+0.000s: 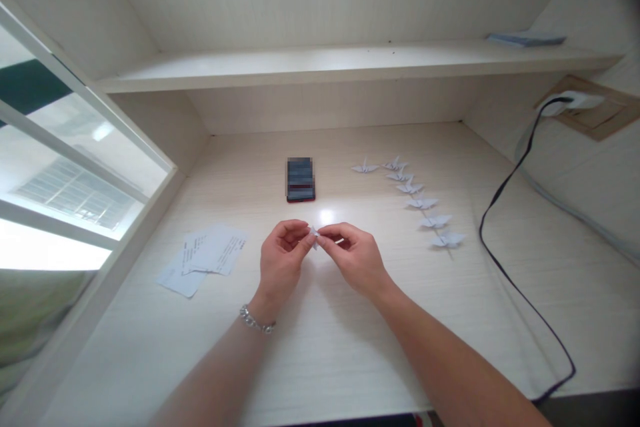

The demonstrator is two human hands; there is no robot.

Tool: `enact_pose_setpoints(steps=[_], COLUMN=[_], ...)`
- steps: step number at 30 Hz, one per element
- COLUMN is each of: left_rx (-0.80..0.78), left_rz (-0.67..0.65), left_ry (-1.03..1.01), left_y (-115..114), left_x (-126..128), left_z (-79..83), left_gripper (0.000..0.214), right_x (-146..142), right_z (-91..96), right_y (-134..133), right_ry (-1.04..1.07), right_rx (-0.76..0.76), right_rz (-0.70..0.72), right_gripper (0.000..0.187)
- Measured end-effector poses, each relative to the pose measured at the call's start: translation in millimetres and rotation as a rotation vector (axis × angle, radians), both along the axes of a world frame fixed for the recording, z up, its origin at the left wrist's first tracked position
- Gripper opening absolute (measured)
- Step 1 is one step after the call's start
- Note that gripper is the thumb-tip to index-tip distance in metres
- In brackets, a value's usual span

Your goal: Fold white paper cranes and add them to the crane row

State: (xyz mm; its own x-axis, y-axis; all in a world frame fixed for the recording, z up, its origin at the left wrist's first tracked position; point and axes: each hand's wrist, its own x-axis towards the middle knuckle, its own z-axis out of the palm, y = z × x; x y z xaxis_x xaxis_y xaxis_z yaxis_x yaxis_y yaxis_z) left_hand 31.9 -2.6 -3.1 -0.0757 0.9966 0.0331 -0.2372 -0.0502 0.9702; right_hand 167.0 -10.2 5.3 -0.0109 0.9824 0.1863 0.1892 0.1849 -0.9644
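A small folded white paper (314, 233) is pinched between my two hands, over the middle of the desk. My left hand (283, 255), with a silver bracelet (256, 321) at its wrist, is closed on the paper's left side by thumb and fingertips. From the other side my right hand (356, 255) grips it between thumb and index finger. Fingers cover most of the paper, so its full shape is hidden. Several white paper cranes (421, 203) stand to the right in a slanting row, and one more crane (365, 167) sits just left of the row's far end.
A phone (301, 179) lies beyond my hands. Several printed paper sheets (215, 250) overlap at the left. A black cable (493, 260) runs from the wall socket (593, 107) down the desk's right side. Above the back spans a shelf (320, 67), and a window frame borders the left.
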Motion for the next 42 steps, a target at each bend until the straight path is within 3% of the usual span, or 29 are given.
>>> enact_pose_setpoints(steps=[8, 25, 35, 42], left_rx=[0.064, 0.145, 0.06, 0.035], left_rz=[-0.004, -0.018, 0.004, -0.01], left_ry=[0.041, 0.106, 0.101, 0.108], left_y=[-4.0, -1.6, -2.6, -1.5], left_x=[3.1, 3.8, 6.5, 6.1], left_z=[3.1, -3.2, -3.8, -4.5], left_gripper=[0.028, 0.02, 0.022, 0.021], right_x=[1.6, -1.3, -3.3, 0.1], right_z=[-1.8, 2.9, -7.0, -5.3], right_y=[2.9, -1.8, 2.6, 2.5], right_ry=[0.11, 0.004, -0.017, -0.171], right_rx=[-0.112, -0.068, -0.132, -0.045], right_rz=[0.032, 0.066, 0.076, 0.04], right_gripper=[0.016, 0.014, 0.019, 0.015])
